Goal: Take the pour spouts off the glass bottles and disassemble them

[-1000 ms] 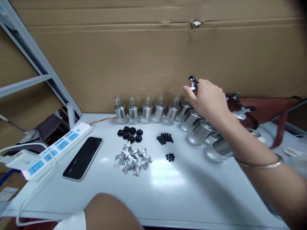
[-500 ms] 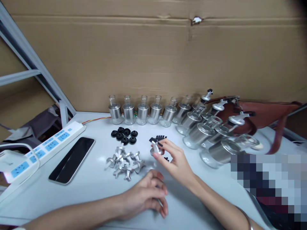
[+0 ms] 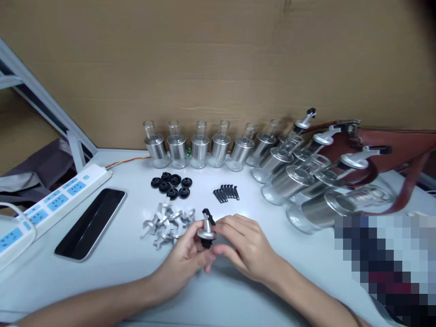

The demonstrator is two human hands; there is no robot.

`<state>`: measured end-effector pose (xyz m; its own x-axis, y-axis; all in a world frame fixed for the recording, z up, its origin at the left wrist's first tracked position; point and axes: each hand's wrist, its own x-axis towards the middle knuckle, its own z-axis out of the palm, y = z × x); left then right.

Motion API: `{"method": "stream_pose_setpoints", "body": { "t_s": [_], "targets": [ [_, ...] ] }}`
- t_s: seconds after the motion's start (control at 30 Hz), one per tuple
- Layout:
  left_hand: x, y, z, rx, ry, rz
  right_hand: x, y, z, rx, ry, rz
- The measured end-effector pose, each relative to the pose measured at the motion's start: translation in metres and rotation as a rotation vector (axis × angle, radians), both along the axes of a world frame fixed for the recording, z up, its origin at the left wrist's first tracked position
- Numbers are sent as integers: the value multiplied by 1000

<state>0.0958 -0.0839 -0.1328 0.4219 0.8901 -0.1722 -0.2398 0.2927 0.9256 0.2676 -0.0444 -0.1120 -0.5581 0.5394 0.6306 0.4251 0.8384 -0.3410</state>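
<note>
A silver pourer top (image 3: pixel 206 233) with a black flip lid and a black stopper below stands upright between my hands. My left hand (image 3: pixel 186 260) has its fingers closed round it from the left. At its right side, my right hand (image 3: pixel 245 245) touches it with curved fingers, thumb and forefinger apart near the black stopper. Several silver spouts (image 3: pixel 165 223) lie piled beyond my left hand. Behind them sit several black ribbed stoppers (image 3: pixel 172 180). Small black lids (image 3: pixel 226 193) lie in a group beyond my right hand.
Glass bottles with steel sleeves (image 3: pixel 199 147) line the back and right; some at right carry pourers. A phone (image 3: pixel 91 225) and a power strip (image 3: pixel 56 204) lie at left. A brown bag (image 3: pixel 391 150) is at back right, before a cardboard wall (image 3: pixel 204 68).
My right hand has brought the pourer top down and nearer. My left hand has turned up and closed on it. The black stopper now shows beneath the silver part. The view has shifted slightly.
</note>
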Motion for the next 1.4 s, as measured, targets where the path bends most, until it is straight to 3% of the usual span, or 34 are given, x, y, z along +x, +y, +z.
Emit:
{"method": "stream_pose_setpoints", "body": {
  "t_s": [0.23,0.43,0.67,1.07,1.23,1.4],
  "targets": [
    [-4,-3,1,140,213,19,7,6,7,53,25,-58],
    [-5,-12,-6,200,302,-191,2,8,9,151,-99,81],
    [-9,-10,14,150,380,-477,1,0,8,387,-195,93],
    [-13,-9,17,258,398,-509,4,1,2,385,-188,128],
    [-10,-9,22,183,379,-604,6,-2,6,437,-174,155],
    [-9,-9,27,191,404,-616,4,-3,4,431,-150,154]
  ]
}}
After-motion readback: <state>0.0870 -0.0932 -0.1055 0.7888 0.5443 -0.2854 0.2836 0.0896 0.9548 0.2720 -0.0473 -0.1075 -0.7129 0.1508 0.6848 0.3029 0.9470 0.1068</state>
